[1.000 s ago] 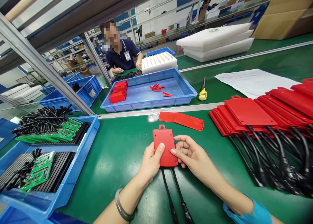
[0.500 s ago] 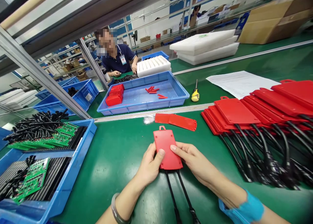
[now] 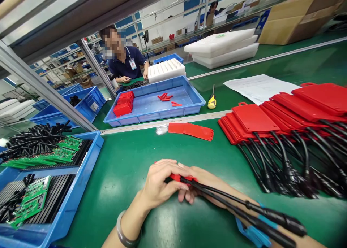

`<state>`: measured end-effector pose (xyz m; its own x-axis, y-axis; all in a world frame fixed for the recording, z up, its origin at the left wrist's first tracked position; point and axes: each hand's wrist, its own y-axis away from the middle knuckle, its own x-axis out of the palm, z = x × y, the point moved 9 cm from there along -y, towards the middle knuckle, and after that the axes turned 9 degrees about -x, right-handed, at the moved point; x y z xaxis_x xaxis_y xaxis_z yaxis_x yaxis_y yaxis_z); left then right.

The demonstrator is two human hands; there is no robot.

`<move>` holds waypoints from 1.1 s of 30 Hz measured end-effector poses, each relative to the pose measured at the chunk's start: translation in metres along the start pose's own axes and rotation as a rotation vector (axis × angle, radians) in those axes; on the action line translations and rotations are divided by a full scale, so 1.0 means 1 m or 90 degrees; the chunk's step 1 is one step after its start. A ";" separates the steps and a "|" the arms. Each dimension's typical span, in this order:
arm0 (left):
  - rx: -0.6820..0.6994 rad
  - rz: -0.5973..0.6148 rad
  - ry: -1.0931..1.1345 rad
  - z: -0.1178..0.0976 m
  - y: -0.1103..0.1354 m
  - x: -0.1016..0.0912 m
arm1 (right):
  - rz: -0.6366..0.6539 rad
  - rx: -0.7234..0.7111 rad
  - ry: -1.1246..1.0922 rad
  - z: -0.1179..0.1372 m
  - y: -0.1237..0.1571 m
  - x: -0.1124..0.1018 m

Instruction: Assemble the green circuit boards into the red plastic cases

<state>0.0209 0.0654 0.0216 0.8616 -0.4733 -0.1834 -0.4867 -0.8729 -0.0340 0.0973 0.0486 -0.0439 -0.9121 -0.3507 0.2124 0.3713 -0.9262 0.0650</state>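
Both my hands hold one red flat module (image 3: 181,177) edge-on just above the green belt (image 3: 130,161). My left hand (image 3: 159,183) wraps over its top, fingers closed. My right hand (image 3: 200,185) grips it from the far side and underneath, mostly hidden. The module's two black cables (image 3: 244,208) run out to the right over my right forearm. A red flat cover piece (image 3: 191,130) lies on the belt further out.
A row of overlapping red modules with black cables (image 3: 282,121) fills the right. Blue bins of green circuit boards (image 3: 48,152) stand at left. A blue tray (image 3: 154,105) with red parts, a yellow screwdriver (image 3: 211,101) and paper (image 3: 260,87) lie beyond. A co-worker (image 3: 123,62) sits opposite.
The red module lay flat under my fingers; I have lifted and turned it on edge, and its cables have swung from pointing toward me to the right across my right arm.
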 end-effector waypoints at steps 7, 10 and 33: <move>-0.018 -0.185 0.031 0.011 0.004 -0.030 | -0.069 -0.304 0.306 0.066 0.009 -0.018; -0.014 -0.185 0.015 0.009 0.002 -0.028 | -0.084 -0.391 0.378 0.075 0.017 -0.014; 0.137 -0.112 -0.051 -0.001 0.004 -0.019 | -0.209 -0.545 0.490 0.086 0.037 -0.011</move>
<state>0.0031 0.0709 0.0262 0.9257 -0.2986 -0.2322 -0.3574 -0.8916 -0.2782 0.1357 0.0302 0.0402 -0.9145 0.2004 -0.3516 0.1308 -0.6758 -0.7253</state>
